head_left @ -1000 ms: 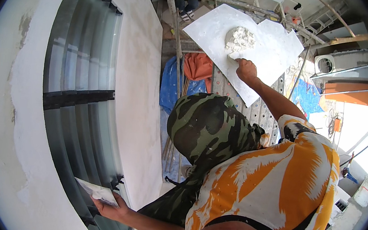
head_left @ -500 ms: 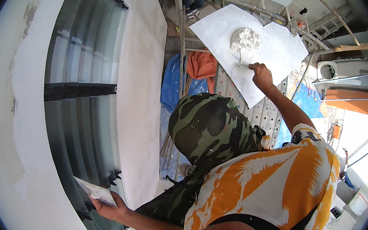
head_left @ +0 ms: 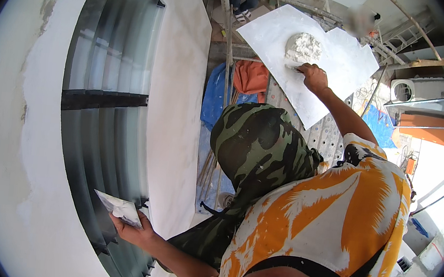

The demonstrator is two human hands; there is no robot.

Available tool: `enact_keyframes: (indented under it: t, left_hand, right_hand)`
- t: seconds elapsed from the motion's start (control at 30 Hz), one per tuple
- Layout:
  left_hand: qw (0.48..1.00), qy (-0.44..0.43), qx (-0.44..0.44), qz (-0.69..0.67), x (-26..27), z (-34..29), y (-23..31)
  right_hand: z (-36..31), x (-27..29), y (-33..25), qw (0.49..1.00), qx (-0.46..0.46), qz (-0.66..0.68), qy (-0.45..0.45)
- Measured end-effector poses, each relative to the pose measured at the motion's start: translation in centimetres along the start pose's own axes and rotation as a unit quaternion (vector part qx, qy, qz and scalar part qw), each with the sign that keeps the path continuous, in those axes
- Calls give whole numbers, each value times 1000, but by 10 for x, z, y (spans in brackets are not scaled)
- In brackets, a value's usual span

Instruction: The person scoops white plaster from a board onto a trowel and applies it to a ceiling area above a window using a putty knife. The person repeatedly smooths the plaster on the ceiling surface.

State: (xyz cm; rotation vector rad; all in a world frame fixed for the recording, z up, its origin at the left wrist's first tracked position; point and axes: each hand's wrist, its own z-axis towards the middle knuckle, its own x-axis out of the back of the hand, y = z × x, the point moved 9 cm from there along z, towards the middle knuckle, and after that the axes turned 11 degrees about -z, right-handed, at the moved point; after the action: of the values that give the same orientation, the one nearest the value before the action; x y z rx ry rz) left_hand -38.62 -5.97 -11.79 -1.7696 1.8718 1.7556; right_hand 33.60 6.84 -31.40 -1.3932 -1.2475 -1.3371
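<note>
My right hand [head_left: 315,78] is closed around the handle of a putty knife [head_left: 293,65], mostly hidden by the fingers. Its blade meets the lower edge of a lumpy mound of white putty [head_left: 303,47]. Beneath the mound lies a white board [head_left: 344,56] with an uneven outline. Low on the left, my left hand [head_left: 134,230] grips a flat rectangular plate [head_left: 117,207] smeared with white putty. This plate is held in front of the louvred window [head_left: 104,153], well apart from the board.
The board rests on a perforated metal platform [head_left: 317,135] among scaffold poles [head_left: 227,47]. A pale wall [head_left: 176,112] rises on the left. Blue sheeting [head_left: 214,97] and orange cloth [head_left: 250,77] lie below. Another person's legs [head_left: 241,2] show at the top, and a ladder [head_left: 408,39] stands far right.
My right hand has moved the putty knife up against the putty mound. The left hand and its plate have risen slightly. The whole view has shifted a little.
</note>
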Motion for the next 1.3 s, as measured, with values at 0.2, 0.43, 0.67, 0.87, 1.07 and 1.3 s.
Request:
enact_keyframes:
  t: [0.2, 0.43, 0.67, 0.87, 1.07, 1.3]
  left_hand:
    - [997, 54, 56, -26, -7, 27, -54]
    - [952, 5, 295, 79, -108, 10, -266]
    - [921, -117, 370, -21, -238, -64, -305]
    - [900, -250, 313, -175, -252, -45, -230]
    - [959, -161, 198, -125, -215, -27, -191]
    - [976, -143, 98, -135, -185, -19, -126]
  right_hand:
    - [-45, -7, 24, 984, -97, 131, -80]
    - [13, 145, -55, 665, 11, 741, 89]
    - [-8, 327, -217, 554, 395, 721, 134]
    - [-40, 369, -292, 712, 577, 357, 180]
    - [-37, 364, -306, 761, 567, 211, 237]
    - [-8, 346, -316, 812, 481, 309, 117]
